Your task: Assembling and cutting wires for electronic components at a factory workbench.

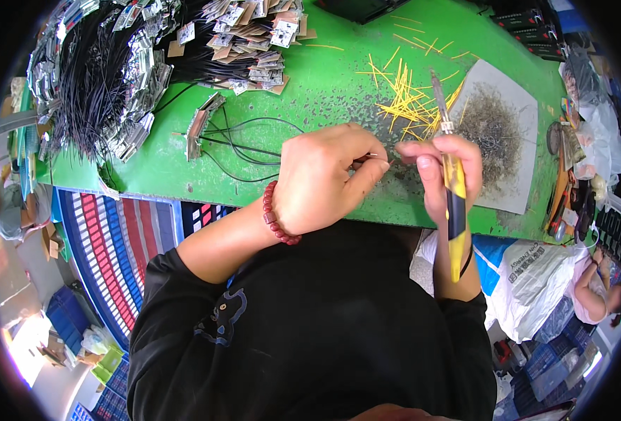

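Note:
My left hand (331,172), with a red bead bracelet on its wrist, is closed in a pinch on black wires (243,151). Their short ends stick out past my thumb and forefinger. The wires loop back to a small metal-edged circuit board (199,126) lying on the green table to the left. In my right hand (458,168) is a soldering iron (456,210) with a yellow and black handle, its tip pointing away from me. The right thumb and forefinger reach close to the wire ends; whether they touch them I cannot tell.
Many bundled boards with black wires (100,91) pile up at the far left, and more boards (254,42) lie beside them. Thin yellow sticks (405,102) scatter near a grey sheet (521,133) covered in dark debris. Tools (559,189) line the right edge; a person (595,291) sits beyond.

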Motion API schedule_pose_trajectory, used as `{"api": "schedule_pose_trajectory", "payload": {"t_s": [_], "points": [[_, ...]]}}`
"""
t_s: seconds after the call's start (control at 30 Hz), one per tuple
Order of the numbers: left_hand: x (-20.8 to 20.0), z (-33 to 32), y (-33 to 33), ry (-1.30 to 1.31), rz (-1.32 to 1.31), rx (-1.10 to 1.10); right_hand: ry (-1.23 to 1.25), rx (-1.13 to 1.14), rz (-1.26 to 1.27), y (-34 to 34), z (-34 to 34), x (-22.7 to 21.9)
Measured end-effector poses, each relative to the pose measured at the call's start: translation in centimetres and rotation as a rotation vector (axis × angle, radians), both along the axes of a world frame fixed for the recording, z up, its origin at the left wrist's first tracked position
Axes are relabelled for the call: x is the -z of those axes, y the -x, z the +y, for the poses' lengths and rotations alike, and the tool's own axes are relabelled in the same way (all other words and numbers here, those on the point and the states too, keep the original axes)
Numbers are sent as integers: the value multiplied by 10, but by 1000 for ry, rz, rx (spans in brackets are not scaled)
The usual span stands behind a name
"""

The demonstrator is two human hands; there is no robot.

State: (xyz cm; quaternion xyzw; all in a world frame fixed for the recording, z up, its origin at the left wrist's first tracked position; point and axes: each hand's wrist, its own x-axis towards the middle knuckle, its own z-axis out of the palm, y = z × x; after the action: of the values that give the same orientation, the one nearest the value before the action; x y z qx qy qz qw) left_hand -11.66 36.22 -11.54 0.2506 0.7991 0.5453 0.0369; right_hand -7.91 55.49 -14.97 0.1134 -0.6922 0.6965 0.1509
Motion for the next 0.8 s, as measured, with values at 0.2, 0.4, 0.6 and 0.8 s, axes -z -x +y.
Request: {"api": "schedule_pose_trajectory", "payload": {"t_s": [0.2,0.4,0.6,0.8], "points": [[9,-6,-7,34,88,-17,-899,-380,191,16,19,7],[8,-8,-12,116,86,39,-926,-232,301,14,13,20],[51,9,-14,160,224,18,-960,99,221,-8,-6,31],[61,10,-12,219,172,24,-513,25,-37,-22,21,29]]}}
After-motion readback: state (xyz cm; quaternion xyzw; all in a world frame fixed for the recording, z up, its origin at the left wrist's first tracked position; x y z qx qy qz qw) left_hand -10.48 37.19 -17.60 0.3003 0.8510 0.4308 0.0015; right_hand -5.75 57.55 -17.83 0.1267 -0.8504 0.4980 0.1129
